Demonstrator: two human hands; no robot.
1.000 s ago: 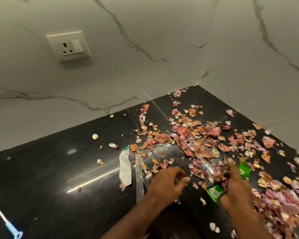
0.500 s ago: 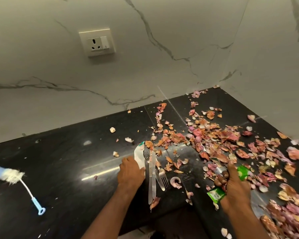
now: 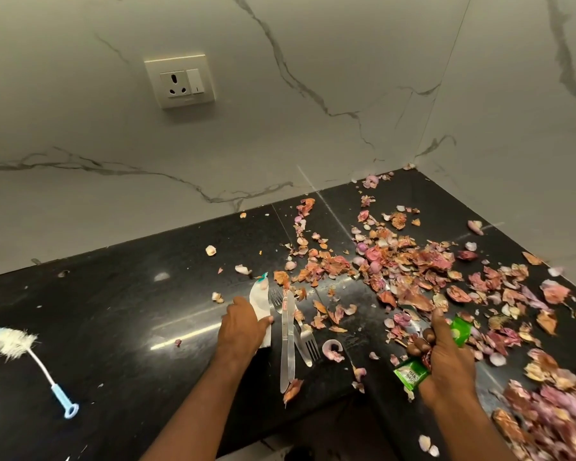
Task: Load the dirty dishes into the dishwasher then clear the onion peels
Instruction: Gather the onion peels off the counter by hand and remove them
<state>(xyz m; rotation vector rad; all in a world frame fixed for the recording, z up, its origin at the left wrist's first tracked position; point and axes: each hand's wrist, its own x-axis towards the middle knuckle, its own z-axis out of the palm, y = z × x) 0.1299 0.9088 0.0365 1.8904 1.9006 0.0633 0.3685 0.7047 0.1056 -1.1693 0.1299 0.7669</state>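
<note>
Your left hand (image 3: 243,327) has its fingers curled down over the near end of a white wrapper (image 3: 260,302), the thumb pressing on its right edge; whether the fingers actually close under it you cannot tell from this view. The back of the hand faces up, the wrist is straight, and the forearm runs back toward 7 o'clock off the counter's front edge.

Your right hand (image 3: 443,364) is closed around a green sachet (image 3: 411,374), whose printed end sticks out at 8 o'clock and whose other end shows at 1 o'clock past the thumb. The thumb lies straight along the top, pointing to 12 o'clock; the knuckles are folded in at the left, with a bit of dark red peel caught among them. That forearm leads away toward 5 o'clock.

Between your hands, just right of the wrapper, two knives (image 3: 287,341) lie side by side with two forks (image 3: 308,341), one fork's tines at 12 o'clock, the other's at 6.

The onion peels (image 3: 413,261) are spread thick across the black countertop (image 3: 113,311) from 12 to 4 o'clock of your hands, reaching the corner of the marble wall. A blue-handled bottle brush (image 3: 30,354) lies well apart at 9 o'clock.
</note>
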